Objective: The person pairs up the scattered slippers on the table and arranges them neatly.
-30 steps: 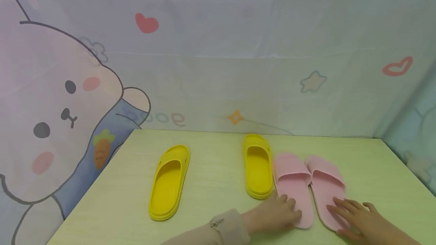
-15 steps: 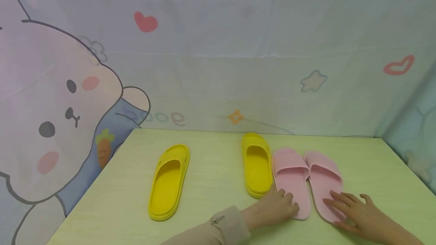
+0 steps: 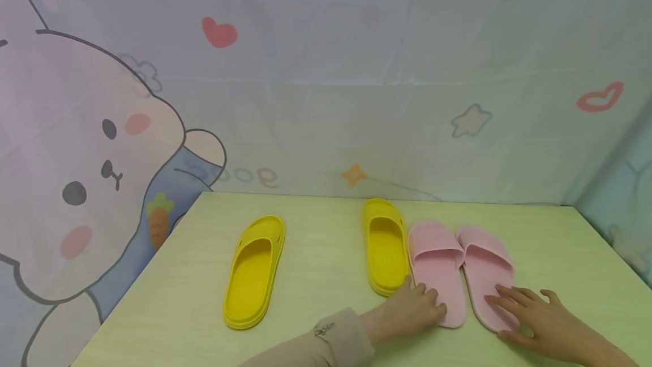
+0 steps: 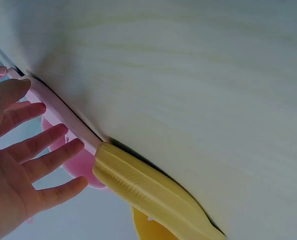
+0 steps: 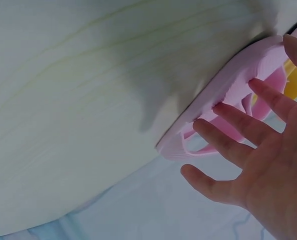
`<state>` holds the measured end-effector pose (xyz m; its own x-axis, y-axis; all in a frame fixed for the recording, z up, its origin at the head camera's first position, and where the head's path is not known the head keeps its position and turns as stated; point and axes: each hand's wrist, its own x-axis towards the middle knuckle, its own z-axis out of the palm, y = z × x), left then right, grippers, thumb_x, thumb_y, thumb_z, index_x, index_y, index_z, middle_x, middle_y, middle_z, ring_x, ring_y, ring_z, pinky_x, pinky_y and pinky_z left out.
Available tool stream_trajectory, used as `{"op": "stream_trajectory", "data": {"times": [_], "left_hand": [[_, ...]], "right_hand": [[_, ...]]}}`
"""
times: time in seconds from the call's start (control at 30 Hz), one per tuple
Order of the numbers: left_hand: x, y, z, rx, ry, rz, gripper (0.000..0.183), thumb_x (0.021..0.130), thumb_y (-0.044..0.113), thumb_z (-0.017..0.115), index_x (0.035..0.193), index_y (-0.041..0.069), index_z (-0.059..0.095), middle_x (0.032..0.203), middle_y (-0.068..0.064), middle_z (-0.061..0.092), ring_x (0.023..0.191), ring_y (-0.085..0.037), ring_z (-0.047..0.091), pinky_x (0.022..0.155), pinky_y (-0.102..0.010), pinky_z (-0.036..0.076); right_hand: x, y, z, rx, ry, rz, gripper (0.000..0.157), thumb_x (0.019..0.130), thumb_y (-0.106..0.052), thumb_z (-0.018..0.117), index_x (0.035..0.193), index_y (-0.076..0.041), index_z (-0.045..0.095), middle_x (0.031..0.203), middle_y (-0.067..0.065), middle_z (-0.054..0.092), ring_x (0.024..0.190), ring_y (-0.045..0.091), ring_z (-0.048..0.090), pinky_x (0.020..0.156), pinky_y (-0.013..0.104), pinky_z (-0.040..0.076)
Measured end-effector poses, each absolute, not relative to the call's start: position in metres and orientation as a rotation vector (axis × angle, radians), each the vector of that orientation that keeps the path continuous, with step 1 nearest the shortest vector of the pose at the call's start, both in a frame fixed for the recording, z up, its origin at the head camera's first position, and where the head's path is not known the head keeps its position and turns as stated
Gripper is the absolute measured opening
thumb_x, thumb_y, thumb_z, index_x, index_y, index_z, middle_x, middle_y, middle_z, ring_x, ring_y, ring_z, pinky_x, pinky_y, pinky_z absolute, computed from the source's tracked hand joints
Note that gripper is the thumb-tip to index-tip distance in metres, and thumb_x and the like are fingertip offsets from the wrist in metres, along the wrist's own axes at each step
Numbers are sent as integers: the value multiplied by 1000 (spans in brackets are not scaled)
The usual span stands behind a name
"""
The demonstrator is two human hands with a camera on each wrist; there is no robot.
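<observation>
A pair of pink slippers [image 3: 438, 276] lies side by side at the table's right, toes away from me, their straps touching. My left hand [image 3: 407, 311] is at the heel of the left one, its fingertips over the sole. Spread, nearly straight fingers show beside the pink slipper [image 4: 63, 111] in the left wrist view. Over the heel of the right pink slipper [image 3: 489, 283] lies my right hand [image 3: 542, 321]; in the right wrist view its spread fingertips reach the slipper's edge [image 5: 238, 75]. Just left of the pink pair stands a yellow slipper [image 3: 385, 256].
Another yellow slipper [image 3: 249, 285] lies apart on the left of the pale table [image 3: 316, 254], toe pointing away. Behind the table hangs a printed cloth [image 3: 331, 101] with a cartoon animal and hearts. The table's back edge is close behind the slippers.
Over the first half second, the pink slippers slid a little away from me and slightly left, with both hands following at their heels. Since then they have hardly moved. The yellow slippers stayed put.
</observation>
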<state>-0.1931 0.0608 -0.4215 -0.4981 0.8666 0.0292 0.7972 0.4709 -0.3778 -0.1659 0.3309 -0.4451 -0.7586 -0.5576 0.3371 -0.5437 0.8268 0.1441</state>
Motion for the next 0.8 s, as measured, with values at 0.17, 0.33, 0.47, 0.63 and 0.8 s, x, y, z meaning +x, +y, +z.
{"op": "stream_trajectory", "data": {"times": [0.17, 0.33, 0.47, 0.63, 0.8], "left_hand": [[-192, 56, -418, -1473, -2570, 428, 21, 93, 27, 44, 108, 32, 57, 101, 8, 57, 89, -11, 54, 91, -38, 42], [-190, 46, -408, -1501, -2617, 365, 19, 91, 29, 47, 107, 31, 57, 100, 8, 57, 92, -10, 53, 91, -37, 42], [-190, 34, -403, -1521, -2629, 333, 23, 90, 35, 48, 112, 32, 54, 112, 9, 54, 102, -9, 51, 93, -35, 41], [-188, 12, -398, -1531, -2573, 315, 29, 91, 36, 45, 119, 31, 51, 128, 8, 49, 115, -9, 47, 95, -33, 40], [-190, -15, -394, -1473, -2574, 262, 27, 92, 33, 45, 117, 28, 54, 129, 6, 50, 116, -12, 48, 94, -34, 41]], "right_hand": [[-167, 327, -441, 809, -2705, -36, 53, 66, -51, 69, 111, -26, 59, 110, 2, 61, 96, 22, 53, 72, 55, 39], [-170, 319, -435, 847, -2705, -6, 46, 70, -50, 67, 110, -27, 60, 111, 1, 61, 98, 22, 53, 73, 51, 40], [-173, 311, -433, 917, -2634, 36, 41, 70, -45, 69, 107, -27, 61, 108, -1, 62, 96, 20, 55, 72, 46, 40], [-178, 300, -431, 1019, -2455, 86, 36, 67, -34, 74, 101, -27, 64, 98, -11, 60, 89, 12, 55, 72, 39, 38], [-185, 286, -424, 1081, -2350, 140, 32, 65, -25, 75, 95, -28, 64, 93, -18, 57, 86, 7, 53, 73, 33, 33]]}}
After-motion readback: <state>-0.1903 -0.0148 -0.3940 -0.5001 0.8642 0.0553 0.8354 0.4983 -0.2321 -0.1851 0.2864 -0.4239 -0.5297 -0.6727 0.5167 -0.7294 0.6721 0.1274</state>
